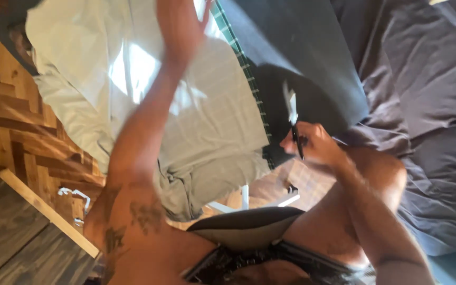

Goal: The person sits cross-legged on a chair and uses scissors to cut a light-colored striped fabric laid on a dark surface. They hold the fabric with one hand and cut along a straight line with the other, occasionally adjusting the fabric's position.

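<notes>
Head view, looking down. The pen point(296, 140), a slim dark one, is pinched upright in the fingers point(303, 138) of the right hand point(315, 143), which are closed around its barrel; a pale, blurred strip point(290, 104), perhaps paper or a tag, stands just above the tip and cannot be identified further. The pen is held in the air over the edge of the black fabric point(302, 58), touching no writing surface that can be seen, so any marking appears not yet begun. The left hand point(183, 21) is raised toward the top of the frame over the pale green sheet point(207, 132); it is motion-blurred and partly cropped, so whether its fingers are apart or together cannot be told. Beside the sheets lie a dark grey duvet point(428, 95) and, at the left, the wooden parquet floor point(22, 137). A bare knee point(381, 174) sits below the right hand.
</notes>
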